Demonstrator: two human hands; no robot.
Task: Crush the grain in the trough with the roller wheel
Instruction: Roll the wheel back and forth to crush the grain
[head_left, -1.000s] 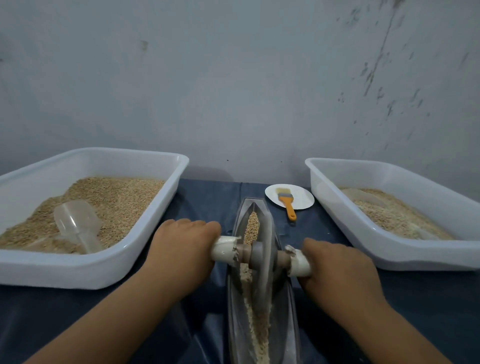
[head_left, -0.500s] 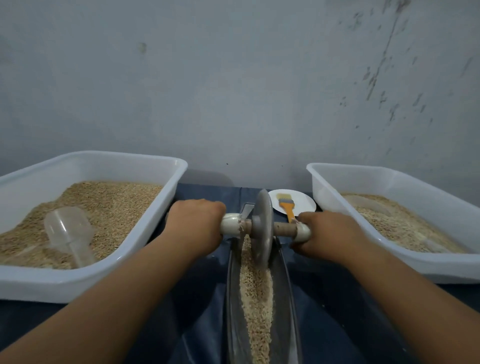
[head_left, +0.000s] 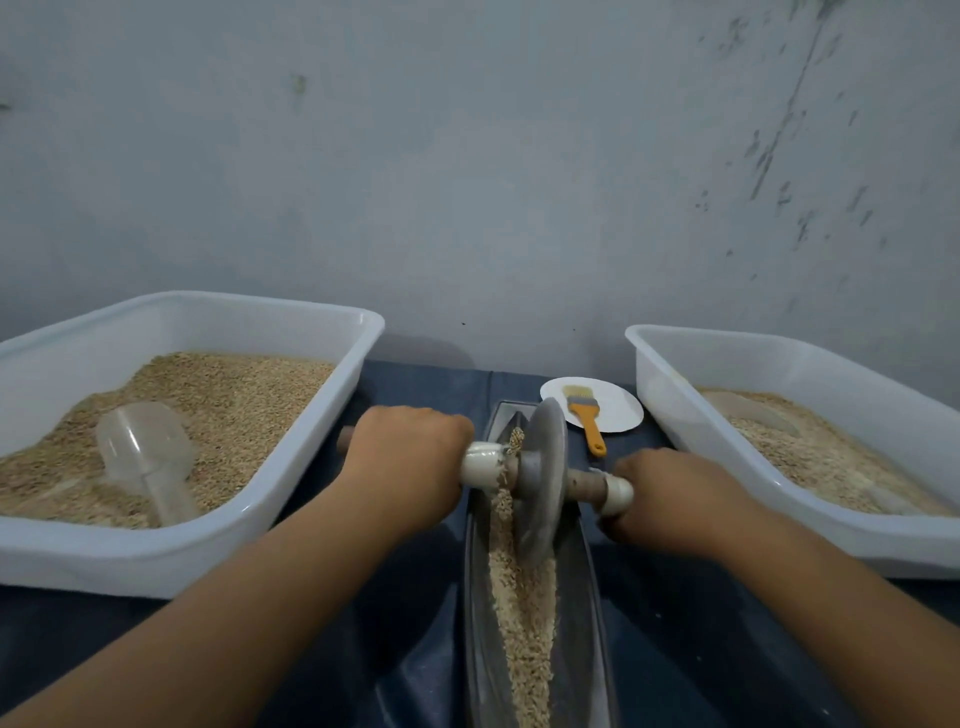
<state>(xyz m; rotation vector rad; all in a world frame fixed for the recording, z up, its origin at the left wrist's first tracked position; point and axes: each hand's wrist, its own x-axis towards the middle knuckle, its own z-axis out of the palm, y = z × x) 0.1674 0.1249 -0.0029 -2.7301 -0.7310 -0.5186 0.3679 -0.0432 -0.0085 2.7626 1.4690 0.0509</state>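
Grey metal roller wheel (head_left: 540, 475) mid-roll, far end of long metal trough (head_left: 480, 597).
L hand (head_left: 410, 462) & R hand (head_left: 670, 496) each wrapped round wooden axle w/ white end caps (head_left: 613, 493), either side, prob. to keep disc upright on tan grain (head_left: 519, 597).

Two white tubs (head_left: 291, 415) (head_left: 810, 535) of grain flank a plate (head_left: 621, 410) bearing an orange-handled brush (head_left: 587, 415).
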